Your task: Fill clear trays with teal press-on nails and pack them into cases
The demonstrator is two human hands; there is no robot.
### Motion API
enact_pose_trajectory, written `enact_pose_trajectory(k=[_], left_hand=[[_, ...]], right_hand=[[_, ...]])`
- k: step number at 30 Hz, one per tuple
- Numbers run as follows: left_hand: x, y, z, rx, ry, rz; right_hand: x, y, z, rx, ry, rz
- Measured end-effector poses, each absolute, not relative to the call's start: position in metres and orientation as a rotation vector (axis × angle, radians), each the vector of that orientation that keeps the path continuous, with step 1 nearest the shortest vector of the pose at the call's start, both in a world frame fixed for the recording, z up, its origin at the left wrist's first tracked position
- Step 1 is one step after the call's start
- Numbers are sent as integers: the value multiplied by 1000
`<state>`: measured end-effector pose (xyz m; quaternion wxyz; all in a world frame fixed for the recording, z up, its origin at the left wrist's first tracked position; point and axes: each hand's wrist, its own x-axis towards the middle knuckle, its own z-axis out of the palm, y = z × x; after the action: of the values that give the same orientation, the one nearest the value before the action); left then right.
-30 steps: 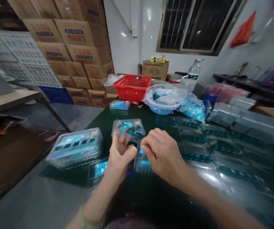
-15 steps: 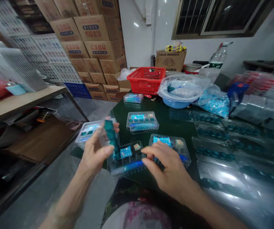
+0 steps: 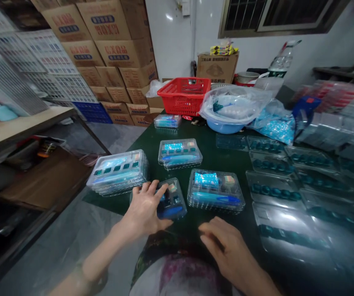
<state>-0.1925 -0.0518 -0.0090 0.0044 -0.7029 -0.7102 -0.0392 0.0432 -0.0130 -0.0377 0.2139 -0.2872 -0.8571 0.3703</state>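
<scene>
My left hand (image 3: pixel 146 207) lies spread over a clear plastic tray (image 3: pixel 180 193), covering its left part. In that tray show a blue pen (image 3: pixel 171 211) and a small pale striped block (image 3: pixel 172 187). My right hand (image 3: pixel 226 246) hovers by the near table edge, fingers loosely curled in, with nothing visible in them. Ahead of it sits a stack of filled trays (image 3: pixel 215 191) with a patterned blue packet (image 3: pixel 206 179) and a blue pen (image 3: pixel 215 198). To the left of my left hand stands a taller stack of filled trays (image 3: pixel 118 170).
More filled trays (image 3: pixel 180 153) sit mid-table. Clear lids with teal pieces (image 3: pixel 275 193) cover the right side. At the back are a red basket (image 3: pixel 185 98), a blue basin (image 3: pixel 226 125) with plastic over it, and a bag of blue packets (image 3: pixel 274 125). Cartons (image 3: pixel 112 53) rise behind.
My left hand has put down the teal strip of pieces it held upright and now rests on the tray. My right hand has drawn back from the tray toward the table edge.
</scene>
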Motion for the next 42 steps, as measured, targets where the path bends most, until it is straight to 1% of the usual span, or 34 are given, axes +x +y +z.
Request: enact_pose_trajectory(k=[6, 8, 10, 12, 15, 20, 24, 27, 29, 33, 36, 39, 42], left_hand=[[-194, -53, -23, -2282, -2148, -80], [-193, -54, -27, -2267, -2142, -84], [-194, -53, -30, -2246, -2153, -91], [-196, -50, -31, -2221, -2169, -108], [-198, -44, -31, -2212, -2177, -114], [-192, -39, -20, -2213, -2128, -160], [-174, -25, 3, -2312, -2040, -351], [-155, 5, 15, -2538, -1910, -412], [-144, 29, 17, -2708, -1817, -354], [-130, 65, 16, -2930, -1712, -125], [-129, 72, 19, -2969, -1711, -144], [-133, 69, 23, -2941, -1751, -320], [-137, 69, 30, -2937, -1793, -443]], right_hand=[[43, -16, -44, -773, -2378, 1032], [46, -11, -41, -740, -2310, 961], [50, -1, -36, -780, -2242, 759], [54, 14, -31, -910, -2236, 458], [60, 37, -28, -1046, -2371, 113], [62, 51, -36, -899, -2555, -55], [59, 49, -35, -866, -2568, -24], [61, 53, -24, -874, -2524, 112], [67, 60, -17, -928, -2437, 223], [88, 75, -11, -1104, -2254, 413], [104, 76, -19, -1135, -2154, 540], [111, 61, -33, -1126, -2011, 524], [105, 34, -45, -1060, -2002, 385]])
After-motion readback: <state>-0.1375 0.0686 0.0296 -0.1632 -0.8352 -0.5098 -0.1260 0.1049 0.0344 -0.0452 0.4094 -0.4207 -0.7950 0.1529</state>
